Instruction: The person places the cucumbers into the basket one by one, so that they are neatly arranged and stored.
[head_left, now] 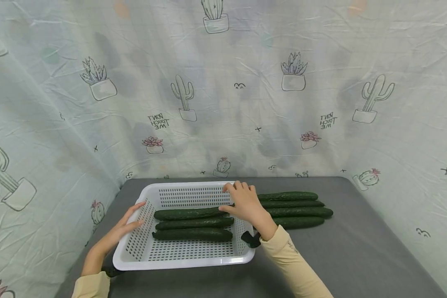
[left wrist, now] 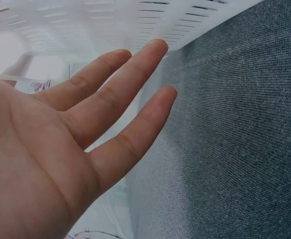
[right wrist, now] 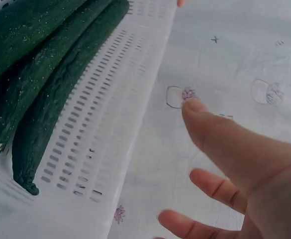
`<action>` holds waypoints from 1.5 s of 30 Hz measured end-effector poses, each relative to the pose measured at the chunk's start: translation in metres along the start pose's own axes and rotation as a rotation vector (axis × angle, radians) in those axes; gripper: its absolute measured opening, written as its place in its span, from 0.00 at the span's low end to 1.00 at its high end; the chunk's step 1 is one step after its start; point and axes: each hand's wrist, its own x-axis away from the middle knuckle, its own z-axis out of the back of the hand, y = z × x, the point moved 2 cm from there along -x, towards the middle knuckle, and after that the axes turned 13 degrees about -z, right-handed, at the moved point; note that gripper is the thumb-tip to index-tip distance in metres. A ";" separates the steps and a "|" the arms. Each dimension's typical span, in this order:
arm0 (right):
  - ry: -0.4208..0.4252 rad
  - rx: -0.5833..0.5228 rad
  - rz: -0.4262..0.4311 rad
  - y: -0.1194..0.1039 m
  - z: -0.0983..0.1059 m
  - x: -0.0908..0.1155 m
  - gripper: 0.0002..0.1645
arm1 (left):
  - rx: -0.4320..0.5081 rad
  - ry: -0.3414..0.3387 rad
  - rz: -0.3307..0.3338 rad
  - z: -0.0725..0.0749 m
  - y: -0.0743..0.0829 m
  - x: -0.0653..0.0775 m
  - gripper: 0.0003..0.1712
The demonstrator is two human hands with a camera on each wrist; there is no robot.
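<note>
Three dark green cucumbers (head_left: 192,234) lie side by side in a white perforated plastic basket (head_left: 186,264). My left hand (head_left: 121,229) is at the basket's left side with its fingers spread and fairly straight. In the left wrist view, nothing is held by this hand (left wrist: 60,159), and the basket's slotted wall is beyond its fingertips. Over the basket's right end is my right hand (head_left: 247,205), its fingers loosely bent. The right wrist view shows thumb and fingers of that hand (right wrist: 254,174) apart, holding nothing, beside the basket wall (right wrist: 85,144).
Several more cucumbers (head_left: 299,212) lie in a row on the grey tabletop (head_left: 357,248), just right of the basket. A cactus-print curtain (head_left: 223,103) hangs behind the table and along both sides.
</note>
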 end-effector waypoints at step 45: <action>0.031 -0.107 -0.148 0.123 -0.020 0.048 0.22 | 0.006 0.001 0.008 0.000 0.003 0.001 0.36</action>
